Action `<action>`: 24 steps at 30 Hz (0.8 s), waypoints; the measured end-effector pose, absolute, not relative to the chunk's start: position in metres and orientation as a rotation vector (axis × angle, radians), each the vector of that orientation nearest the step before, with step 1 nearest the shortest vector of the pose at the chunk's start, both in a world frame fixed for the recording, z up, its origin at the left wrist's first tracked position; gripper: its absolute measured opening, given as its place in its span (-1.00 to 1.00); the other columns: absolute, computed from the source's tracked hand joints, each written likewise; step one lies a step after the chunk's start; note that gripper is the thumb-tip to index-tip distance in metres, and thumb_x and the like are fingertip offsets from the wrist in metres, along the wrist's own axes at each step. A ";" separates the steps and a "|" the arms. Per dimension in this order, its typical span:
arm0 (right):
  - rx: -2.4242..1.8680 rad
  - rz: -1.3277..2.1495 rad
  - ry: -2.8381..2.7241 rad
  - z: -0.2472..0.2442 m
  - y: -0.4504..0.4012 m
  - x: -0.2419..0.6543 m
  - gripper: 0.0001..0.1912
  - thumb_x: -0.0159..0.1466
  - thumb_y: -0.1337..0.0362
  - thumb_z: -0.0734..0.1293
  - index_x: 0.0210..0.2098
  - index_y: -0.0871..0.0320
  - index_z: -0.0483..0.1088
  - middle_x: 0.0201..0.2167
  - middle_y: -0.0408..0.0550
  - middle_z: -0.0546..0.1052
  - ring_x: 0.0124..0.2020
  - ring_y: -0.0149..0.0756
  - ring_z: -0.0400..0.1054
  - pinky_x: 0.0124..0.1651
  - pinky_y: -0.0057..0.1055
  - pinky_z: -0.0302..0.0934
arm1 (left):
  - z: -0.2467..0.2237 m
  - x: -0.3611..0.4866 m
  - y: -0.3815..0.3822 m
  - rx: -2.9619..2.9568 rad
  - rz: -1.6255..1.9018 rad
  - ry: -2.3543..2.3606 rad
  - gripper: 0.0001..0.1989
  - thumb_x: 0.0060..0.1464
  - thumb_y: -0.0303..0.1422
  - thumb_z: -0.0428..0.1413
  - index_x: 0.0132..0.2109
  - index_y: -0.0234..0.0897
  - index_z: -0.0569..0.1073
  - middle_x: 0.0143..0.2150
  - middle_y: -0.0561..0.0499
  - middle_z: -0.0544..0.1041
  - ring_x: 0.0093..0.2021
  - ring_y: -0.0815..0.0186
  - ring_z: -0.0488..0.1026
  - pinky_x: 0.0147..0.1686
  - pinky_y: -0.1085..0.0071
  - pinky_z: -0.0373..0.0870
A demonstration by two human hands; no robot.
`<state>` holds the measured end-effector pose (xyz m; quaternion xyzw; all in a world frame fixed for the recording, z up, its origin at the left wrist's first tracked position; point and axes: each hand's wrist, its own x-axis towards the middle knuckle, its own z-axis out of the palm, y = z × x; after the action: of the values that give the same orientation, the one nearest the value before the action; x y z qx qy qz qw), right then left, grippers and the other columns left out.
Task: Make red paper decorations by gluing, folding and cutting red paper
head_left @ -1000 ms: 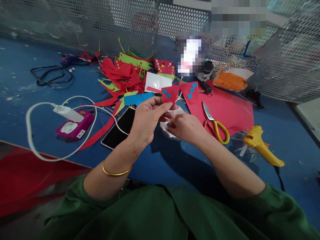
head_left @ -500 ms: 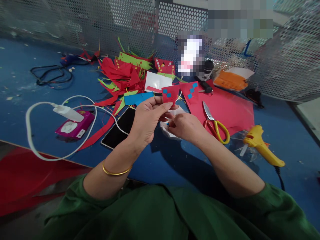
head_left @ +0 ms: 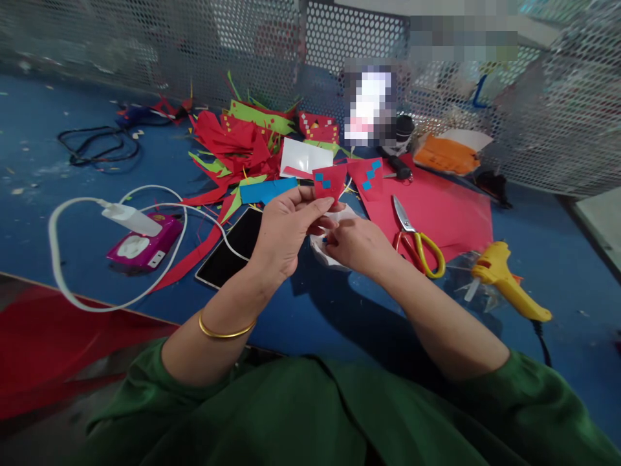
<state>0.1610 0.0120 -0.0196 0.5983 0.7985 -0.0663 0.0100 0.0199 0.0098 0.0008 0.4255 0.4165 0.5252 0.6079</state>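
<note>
Between thumb and fingers of my left hand is a red paper cutout with small blue squares stuck on it. A second red flap with blue squares shows just right of it; whether the two are joined is hidden. My right hand has its fingers bent and pressed together over a crumpled white dish-like thing. A bit of blue shows by those fingertips, but what they pinch, if anything, is too small to make out.
Scissors lie on a red sheet at right, near a yellow glue gun. On the left are a purple power socket with a looping white cable, a dark tablet, a blue strip and red paper scraps.
Almost nothing differs. Both hands keep their places and the red cutout stays in my left hand; the whole view has shifted very slightly.
</note>
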 end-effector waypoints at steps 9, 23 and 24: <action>1.872 -0.230 2.507 -0.020 0.012 0.165 -0.78 0.22 0.28 0.27 -0.37 0.19 0.57 -0.44 0.07 0.55 -0.38 -0.22 0.37 -0.35 -0.31 0.03 | 0.002 0.019 0.010 0.971 1.217 0.964 -0.86 -0.01 -0.32 0.31 -0.32 -0.28 0.54 -0.35 0.02 0.66 -0.50 0.47 0.51 -0.49 0.55 0.35; 2.098 -0.485 2.489 -0.015 0.009 0.165 -0.87 0.14 0.33 0.34 -0.40 0.17 0.56 -0.45 0.00 0.58 -0.41 -0.26 0.41 -0.39 -0.36 0.04 | 0.002 0.018 0.011 0.985 1.219 0.978 -0.83 -0.01 -0.29 0.31 -0.31 -0.27 0.54 -0.32 0.02 0.66 -0.48 0.45 0.51 -0.48 0.54 0.36; 2.124 -0.531 2.488 -0.013 0.009 0.166 -0.87 0.13 0.36 0.34 -0.38 0.17 0.56 -0.46 -0.03 0.58 -0.43 -0.29 0.40 -0.40 -0.37 0.06 | 0.002 0.018 0.011 0.983 1.220 0.975 -0.83 -0.01 -0.29 0.31 -0.31 -0.27 0.54 -0.32 0.02 0.66 -0.48 0.45 0.51 -0.48 0.54 0.36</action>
<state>0.1659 0.0093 -0.0133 0.6384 0.7480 -0.1595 -0.0862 0.0178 0.0111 0.0021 0.4248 0.4211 0.5269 0.6038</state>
